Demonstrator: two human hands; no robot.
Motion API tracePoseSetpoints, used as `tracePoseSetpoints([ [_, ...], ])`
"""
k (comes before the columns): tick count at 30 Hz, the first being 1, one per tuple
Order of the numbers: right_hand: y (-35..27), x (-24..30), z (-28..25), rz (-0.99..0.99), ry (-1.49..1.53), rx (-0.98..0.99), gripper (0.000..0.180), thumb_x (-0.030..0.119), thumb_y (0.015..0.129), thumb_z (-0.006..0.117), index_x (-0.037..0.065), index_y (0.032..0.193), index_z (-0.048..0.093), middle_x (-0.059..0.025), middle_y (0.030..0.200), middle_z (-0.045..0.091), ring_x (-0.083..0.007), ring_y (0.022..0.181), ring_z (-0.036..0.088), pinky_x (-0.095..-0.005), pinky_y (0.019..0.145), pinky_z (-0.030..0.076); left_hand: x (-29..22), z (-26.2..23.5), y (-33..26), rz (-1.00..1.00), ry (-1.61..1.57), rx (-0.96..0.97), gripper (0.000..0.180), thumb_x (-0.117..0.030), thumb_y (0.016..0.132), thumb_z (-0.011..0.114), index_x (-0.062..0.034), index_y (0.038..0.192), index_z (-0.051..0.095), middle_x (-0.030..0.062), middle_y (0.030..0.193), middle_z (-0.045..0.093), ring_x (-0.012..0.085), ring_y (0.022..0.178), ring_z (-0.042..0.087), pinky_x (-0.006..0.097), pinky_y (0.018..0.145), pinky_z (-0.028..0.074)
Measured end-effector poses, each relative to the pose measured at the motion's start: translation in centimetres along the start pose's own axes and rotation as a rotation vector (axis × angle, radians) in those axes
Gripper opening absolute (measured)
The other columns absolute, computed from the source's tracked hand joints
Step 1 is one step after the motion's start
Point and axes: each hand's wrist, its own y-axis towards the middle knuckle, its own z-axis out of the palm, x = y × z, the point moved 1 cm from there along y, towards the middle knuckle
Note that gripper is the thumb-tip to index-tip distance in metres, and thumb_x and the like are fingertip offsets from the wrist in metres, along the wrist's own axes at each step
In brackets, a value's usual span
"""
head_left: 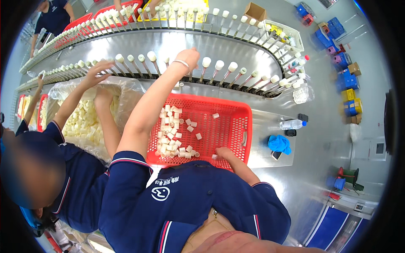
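Observation:
My left hand [188, 59], with a white band at its wrist, reaches over the near row of metal pegs. Its fingers are closed over the top of one peg and hide whatever is between them. White cylindrical caps [219, 65] sit on the neighbouring pegs. Low at the front of a red perforated basket [202, 99], my right hand [224, 153] has its fingers closed at a small white cap [215, 157]. Loose white caps [171, 130] are heaped along the basket's left side, with several scattered toward its middle.
At my left a co-worker's hands [101, 71] work over a plastic-lined bin [122, 84] of yellowish caps. The peg line curves round a metal table [236, 46]. On the right stand a water bottle [292, 124] and a blue cloth bundle [279, 144]. Other people work farther off.

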Motion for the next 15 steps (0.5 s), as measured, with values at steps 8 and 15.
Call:
tracePoseSetpoints([
  [8, -0.3, 2.9, 1.4, -0.189, 0.072, -0.265, 0.032, 0.027, 0.078, 0.066, 0.003, 0.096, 0.054, -0.0191, 0.095, 0.063, -0.0369, 0.087, 0.063, -0.0477, 0.076, 0.051, -6.8, 7.7, -11.2, 0.083, -0.264, -0.653, 0.053, -0.01, 0.072, 0.068, -0.0064, 0.121, 0.052, 0.0133, 0.119, 0.047, 0.033, 0.11, 0.046, 0.043, 0.095, 0.039],
  [15, -1.5, 3.8, -9.8, -0.628, 1.333, -0.654, 0.033, 0.0, 0.084, 0.061, 0.001, 0.114, 0.049, -0.0048, 0.105, 0.061, -0.0185, 0.097, 0.062, -0.0324, 0.08, 0.052, -6.4, 23.9, -28.3, -0.144, -0.216, 0.027, 0.056, -0.019, 0.07, 0.071, -0.0119, 0.123, 0.054, 0.0151, 0.134, 0.042, 0.037, 0.121, 0.042, 0.047, 0.101, 0.036],
])
